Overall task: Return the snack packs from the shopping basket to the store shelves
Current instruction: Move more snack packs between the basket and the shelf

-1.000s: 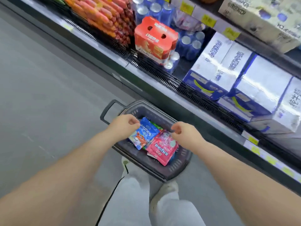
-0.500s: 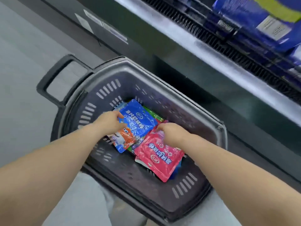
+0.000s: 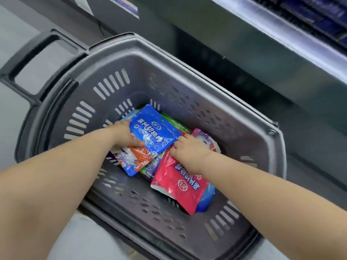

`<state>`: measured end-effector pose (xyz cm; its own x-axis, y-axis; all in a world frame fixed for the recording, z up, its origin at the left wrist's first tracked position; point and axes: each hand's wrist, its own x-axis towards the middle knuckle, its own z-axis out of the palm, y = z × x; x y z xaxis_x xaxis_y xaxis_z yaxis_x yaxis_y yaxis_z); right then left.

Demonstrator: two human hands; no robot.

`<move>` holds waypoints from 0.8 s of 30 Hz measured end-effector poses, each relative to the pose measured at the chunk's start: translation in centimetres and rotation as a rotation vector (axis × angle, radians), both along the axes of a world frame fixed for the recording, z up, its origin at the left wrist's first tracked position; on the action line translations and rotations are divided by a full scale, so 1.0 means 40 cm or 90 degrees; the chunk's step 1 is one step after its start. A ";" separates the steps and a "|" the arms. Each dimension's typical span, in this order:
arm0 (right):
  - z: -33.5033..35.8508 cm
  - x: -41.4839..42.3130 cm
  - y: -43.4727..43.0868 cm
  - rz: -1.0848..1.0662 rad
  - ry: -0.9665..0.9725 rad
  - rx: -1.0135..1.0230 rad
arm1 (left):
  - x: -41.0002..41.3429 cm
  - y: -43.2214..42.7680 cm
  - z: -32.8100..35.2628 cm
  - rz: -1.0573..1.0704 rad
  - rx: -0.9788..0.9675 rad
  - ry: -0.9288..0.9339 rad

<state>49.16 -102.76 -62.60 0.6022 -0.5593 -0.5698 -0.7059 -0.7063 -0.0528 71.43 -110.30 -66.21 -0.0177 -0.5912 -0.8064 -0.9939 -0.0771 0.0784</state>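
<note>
Down in the basket (image 3: 169, 81) lie a blue pack (image 3: 155, 132) and pink pack (image 3: 180, 186).

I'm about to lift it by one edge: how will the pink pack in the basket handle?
Probably floppy: the pink pack is a thin pouch, wrinkled near the right hand. Likely slippery: its film shines. Probably light: it looks flat, barely bulging.

Bright, even overhead light. Glare streaks the metal ledge (image 3: 272, 30) beyond the basket (image 3: 169, 59); the blue pack (image 3: 155, 130) inside it glints. Shelving (image 3: 311, 14) beyond the basket is blurred; the basket's rim bows.
</note>
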 end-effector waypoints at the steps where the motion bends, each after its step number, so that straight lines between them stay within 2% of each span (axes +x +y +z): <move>1: 0.010 -0.005 -0.005 0.004 -0.004 0.001 | 0.000 -0.004 -0.001 0.016 0.006 0.000; 3: 0.039 -0.028 -0.014 -0.038 -0.036 0.005 | -0.007 -0.010 -0.001 0.031 -0.002 -0.006; 5: 0.069 -0.062 -0.019 -0.144 -0.109 0.006 | -0.015 -0.009 0.005 0.027 -0.026 -0.021; 9: 0.120 -0.099 -0.014 -0.454 -0.276 0.054 | -0.026 0.004 0.038 0.021 -0.088 -0.053; 12: 0.133 -0.104 -0.011 -0.661 -0.392 0.052 | -0.027 0.008 0.073 0.054 -0.094 -0.023; 15: 0.133 -0.111 -0.004 -0.839 -0.503 0.007 | -0.003 0.007 0.107 0.297 -0.064 0.096; 18: 0.134 -0.112 0.000 -0.988 -0.566 0.026 | 0.016 0.022 0.160 0.485 -0.065 0.221; 21: 0.131 -0.107 -0.003 -1.103 -0.628 0.081 | 0.023 0.040 0.202 0.598 -0.118 0.255; 24: 0.124 -0.093 -0.006 -1.175 -0.681 0.144 | 0.030 0.061 0.223 0.642 -0.188 0.291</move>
<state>45.43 -103.00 -57.64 -0.3570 -0.7213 -0.5935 -0.0521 0.6498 -0.7584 72.61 -107.87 -57.28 0.3164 -0.6682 -0.6733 -0.3639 -0.7410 0.5644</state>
